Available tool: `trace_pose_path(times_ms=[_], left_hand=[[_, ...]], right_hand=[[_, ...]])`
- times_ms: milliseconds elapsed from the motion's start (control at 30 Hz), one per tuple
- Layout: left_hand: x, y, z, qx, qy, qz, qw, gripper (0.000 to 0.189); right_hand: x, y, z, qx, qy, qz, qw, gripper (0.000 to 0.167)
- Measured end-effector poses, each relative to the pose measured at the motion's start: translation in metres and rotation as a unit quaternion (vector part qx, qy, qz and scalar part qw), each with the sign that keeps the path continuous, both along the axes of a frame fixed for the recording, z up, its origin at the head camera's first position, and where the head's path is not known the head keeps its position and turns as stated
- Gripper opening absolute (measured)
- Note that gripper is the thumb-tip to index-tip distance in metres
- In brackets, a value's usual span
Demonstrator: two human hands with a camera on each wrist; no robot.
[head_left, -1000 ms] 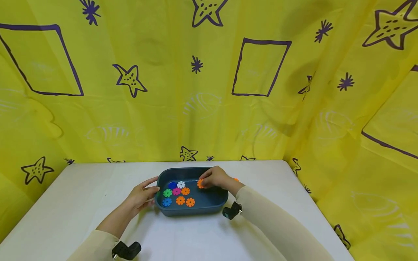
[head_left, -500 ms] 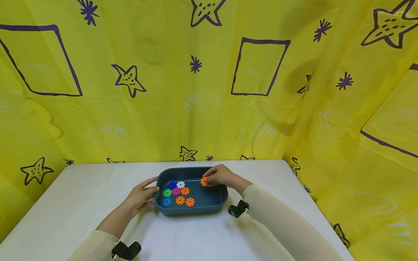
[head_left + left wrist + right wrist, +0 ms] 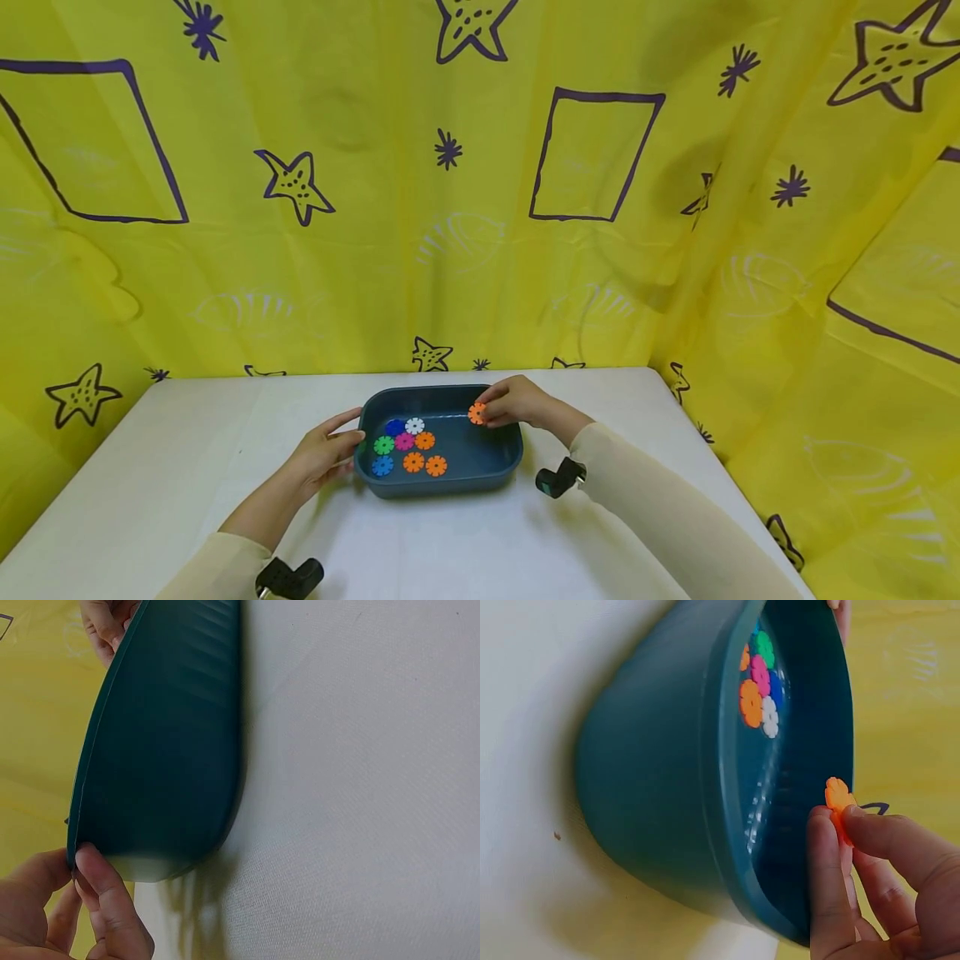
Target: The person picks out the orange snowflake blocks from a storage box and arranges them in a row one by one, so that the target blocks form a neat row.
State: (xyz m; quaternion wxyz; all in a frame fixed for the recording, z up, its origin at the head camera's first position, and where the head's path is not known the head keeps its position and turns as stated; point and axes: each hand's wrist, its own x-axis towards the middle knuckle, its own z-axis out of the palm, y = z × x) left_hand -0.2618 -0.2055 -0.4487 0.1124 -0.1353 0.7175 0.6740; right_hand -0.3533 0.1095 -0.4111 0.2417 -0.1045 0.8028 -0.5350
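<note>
My left hand (image 3: 324,454) pinches the left rim of a dark teal plastic tub (image 3: 480,482), thumb on one side and fingers on the other, as the left wrist view shows. Over the tub's far right corner, my right hand (image 3: 519,402) pinches an orange notched disc (image 3: 838,799) between thumb and fingertips. On the tub's floor, toward the left, lie several similar flower-like discs: a white disc (image 3: 415,426), a green disc (image 3: 384,445), a pink disc (image 3: 405,442), a light blue disc (image 3: 382,465), a dark blue disc (image 3: 394,427) and several orange discs (image 3: 437,466).
The tub stands on a white table (image 3: 420,550) whose far edge meets a yellow curtain (image 3: 360,275) printed with stars and fish. The curtain also runs along both sides. A black wrist camera (image 3: 561,478) sits on the right sleeve, another wrist camera (image 3: 289,578) on the left.
My right hand has drawn a little to the right with the orange disc, toward the tub's far right corner. The left hand and the tub have stayed put.
</note>
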Motion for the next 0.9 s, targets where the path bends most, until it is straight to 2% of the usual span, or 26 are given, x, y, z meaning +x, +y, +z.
trace_pose_path(times_ms=[367,567,900], left_hand=[[0.0,0.0,0.0,0.004,-0.003,0.002,1.0,0.057],[0.001,0.001,0.001,-0.003,-0.013,0.005,0.9999,0.055],[0.001,0.001,0.001,-0.008,-0.011,0.007,0.9999,0.054]], right_hand=[[-0.002,0.012,0.004,0.002,0.006,0.01,0.9999,0.028],[-0.003,0.019,0.006,0.013,0.0,0.01,0.9999,0.03],[-0.008,0.026,0.011,0.025,-0.008,0.011,0.9996,0.028]])
